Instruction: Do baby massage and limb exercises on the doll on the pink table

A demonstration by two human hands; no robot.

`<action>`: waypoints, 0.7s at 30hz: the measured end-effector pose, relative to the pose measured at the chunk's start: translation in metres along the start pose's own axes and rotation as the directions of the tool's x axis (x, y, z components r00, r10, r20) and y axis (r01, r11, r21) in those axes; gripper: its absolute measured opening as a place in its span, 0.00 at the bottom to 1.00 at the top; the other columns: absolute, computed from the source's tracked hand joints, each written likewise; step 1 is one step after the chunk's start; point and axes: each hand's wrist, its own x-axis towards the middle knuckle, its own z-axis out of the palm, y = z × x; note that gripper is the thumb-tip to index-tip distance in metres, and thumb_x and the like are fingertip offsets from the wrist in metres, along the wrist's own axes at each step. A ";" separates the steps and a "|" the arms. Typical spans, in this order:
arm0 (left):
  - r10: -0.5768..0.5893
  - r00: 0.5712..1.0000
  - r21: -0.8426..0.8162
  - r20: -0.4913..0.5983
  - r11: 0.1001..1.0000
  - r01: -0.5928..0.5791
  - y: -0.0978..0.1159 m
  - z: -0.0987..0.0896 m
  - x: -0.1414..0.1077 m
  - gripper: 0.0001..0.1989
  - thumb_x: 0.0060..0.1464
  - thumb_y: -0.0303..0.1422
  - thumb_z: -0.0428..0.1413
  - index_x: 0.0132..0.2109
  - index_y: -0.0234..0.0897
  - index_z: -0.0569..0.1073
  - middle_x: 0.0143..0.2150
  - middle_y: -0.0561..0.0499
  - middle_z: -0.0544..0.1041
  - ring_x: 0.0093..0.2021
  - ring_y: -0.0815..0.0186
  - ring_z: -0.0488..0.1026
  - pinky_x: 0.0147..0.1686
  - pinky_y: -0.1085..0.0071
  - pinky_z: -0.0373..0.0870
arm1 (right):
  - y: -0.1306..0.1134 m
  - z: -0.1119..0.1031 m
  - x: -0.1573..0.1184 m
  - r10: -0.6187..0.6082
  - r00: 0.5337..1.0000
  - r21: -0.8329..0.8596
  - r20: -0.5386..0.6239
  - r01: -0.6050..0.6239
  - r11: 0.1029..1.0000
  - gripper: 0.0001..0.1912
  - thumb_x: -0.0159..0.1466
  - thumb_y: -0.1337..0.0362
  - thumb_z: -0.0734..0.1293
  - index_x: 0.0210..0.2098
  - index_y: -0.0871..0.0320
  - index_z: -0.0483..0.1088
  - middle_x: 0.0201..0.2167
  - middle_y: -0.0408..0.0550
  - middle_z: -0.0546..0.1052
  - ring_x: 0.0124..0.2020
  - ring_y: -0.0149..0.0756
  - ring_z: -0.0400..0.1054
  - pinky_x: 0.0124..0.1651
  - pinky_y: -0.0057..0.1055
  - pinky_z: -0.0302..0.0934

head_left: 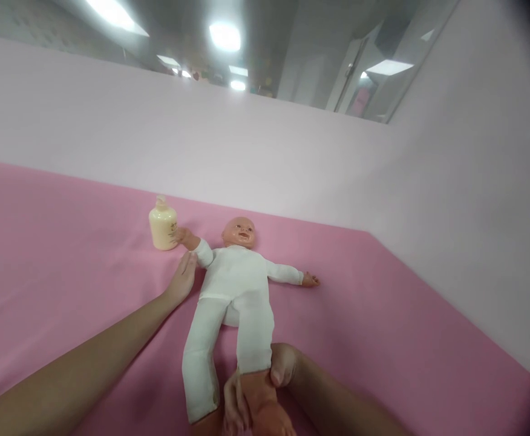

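One right hand (285, 364) has its fingers round the doll's (235, 272) ankle, seemingly for steadiness; the left hand (182, 278) rests unclenched by its sleeve. Head and bottle (162, 233) are near the bench's (383, 315) far edge.

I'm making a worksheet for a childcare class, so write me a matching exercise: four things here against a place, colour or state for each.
1. pump bottle
2. baby doll
3. left hand
4. right hand

A. wrapped around a lower leg
B. cream-yellow
C. on its back, dressed in white
D. next to a white sleeve

1-B; 2-C; 3-D; 4-A
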 end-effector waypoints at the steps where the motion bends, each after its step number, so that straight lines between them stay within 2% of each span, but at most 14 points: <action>1: 0.018 1.000 0.010 0.008 1.000 -0.018 0.002 0.000 -0.001 0.27 0.66 0.52 0.36 0.51 0.37 0.68 0.54 0.40 0.72 0.58 0.54 0.67 0.62 0.53 0.60 | 0.002 -0.001 0.004 -0.107 0.992 0.050 0.069 0.103 0.993 0.37 0.41 0.32 0.71 0.29 0.62 0.75 0.28 0.53 0.75 0.37 0.46 0.72 0.45 0.41 0.65; 2: 0.041 0.999 0.024 0.018 0.999 -0.041 0.003 0.000 -0.002 0.27 0.66 0.52 0.37 0.51 0.37 0.68 0.55 0.41 0.72 0.58 0.55 0.66 0.62 0.53 0.61 | 0.003 -0.001 0.007 -0.223 0.970 0.111 0.097 0.212 0.971 0.37 0.45 0.30 0.68 0.28 0.61 0.75 0.26 0.51 0.74 0.35 0.44 0.71 0.44 0.40 0.66; 3: 0.069 0.997 0.040 0.030 0.997 -0.070 0.004 -0.001 -0.002 0.27 0.66 0.52 0.37 0.52 0.37 0.68 0.55 0.41 0.71 0.59 0.55 0.66 0.62 0.53 0.60 | 0.002 0.000 0.009 -0.316 0.946 0.163 0.072 0.301 0.939 0.38 0.48 0.28 0.64 0.27 0.60 0.75 0.26 0.49 0.72 0.35 0.42 0.71 0.43 0.39 0.65; 5: 0.135 0.988 0.084 0.071 0.986 -0.140 0.006 0.000 -0.003 0.28 0.65 0.52 0.38 0.54 0.36 0.69 0.56 0.41 0.71 0.59 0.54 0.64 0.63 0.52 0.59 | -0.004 0.005 0.011 -0.394 0.913 0.232 -0.110 0.409 0.883 0.39 0.52 0.26 0.58 0.23 0.59 0.72 0.25 0.46 0.68 0.34 0.40 0.69 0.44 0.39 0.65; 7: 0.210 0.969 0.133 0.133 0.965 -0.227 0.007 0.000 -0.003 0.28 0.65 0.52 0.40 0.55 0.36 0.70 0.57 0.40 0.71 0.60 0.53 0.63 0.65 0.51 0.57 | -0.016 0.012 0.011 -0.344 0.880 0.283 -0.326 0.439 0.853 0.38 0.55 0.27 0.57 0.20 0.58 0.67 0.25 0.44 0.65 0.33 0.38 0.67 0.46 0.40 0.63; 9: 0.287 0.935 0.167 0.208 0.931 -0.323 0.009 0.000 -0.004 0.28 0.65 0.52 0.42 0.58 0.38 0.70 0.60 0.41 0.69 0.62 0.52 0.61 0.66 0.49 0.54 | -0.029 0.018 0.010 -0.273 0.828 0.312 -0.490 0.459 0.832 0.36 0.58 0.30 0.58 0.19 0.58 0.64 0.24 0.43 0.64 0.32 0.35 0.65 0.46 0.38 0.62; 11: 0.336 0.904 0.186 0.264 0.902 -0.390 0.010 0.000 -0.005 0.26 0.65 0.50 0.44 0.61 0.42 0.68 0.63 0.42 0.66 0.65 0.52 0.58 0.67 0.49 0.51 | -0.039 0.021 0.010 -0.212 0.771 0.308 -0.601 0.468 0.829 0.34 0.59 0.33 0.60 0.18 0.58 0.63 0.25 0.43 0.64 0.32 0.34 0.64 0.46 0.35 0.60; 13: 0.347 0.892 0.199 0.291 0.890 -0.411 0.010 0.000 -0.007 0.26 0.65 0.49 0.45 0.63 0.44 0.67 0.65 0.43 0.64 0.67 0.52 0.56 0.68 0.49 0.51 | -0.043 0.021 0.010 -0.169 0.730 0.291 -0.662 0.459 0.839 0.33 0.60 0.35 0.61 0.18 0.59 0.62 0.25 0.43 0.64 0.32 0.33 0.63 0.46 0.34 0.59; 16: 0.346 0.891 0.209 0.295 0.886 -0.414 0.008 0.000 -0.008 0.26 0.65 0.48 0.45 0.64 0.44 0.67 0.65 0.43 0.63 0.67 0.52 0.55 0.68 0.49 0.51 | -0.041 0.019 0.010 -0.132 0.731 0.291 -0.670 0.422 0.859 0.34 0.59 0.33 0.61 0.19 0.59 0.62 0.25 0.43 0.64 0.32 0.34 0.64 0.45 0.34 0.58; 21: 0.340 0.890 0.204 0.305 0.889 -0.409 0.006 0.000 -0.006 0.26 0.65 0.48 0.45 0.64 0.43 0.67 0.65 0.42 0.63 0.66 0.52 0.56 0.68 0.50 0.51 | -0.035 0.018 0.009 -0.152 0.811 0.315 -0.565 0.382 0.869 0.35 0.57 0.31 0.60 0.20 0.59 0.65 0.26 0.44 0.66 0.33 0.36 0.66 0.45 0.35 0.59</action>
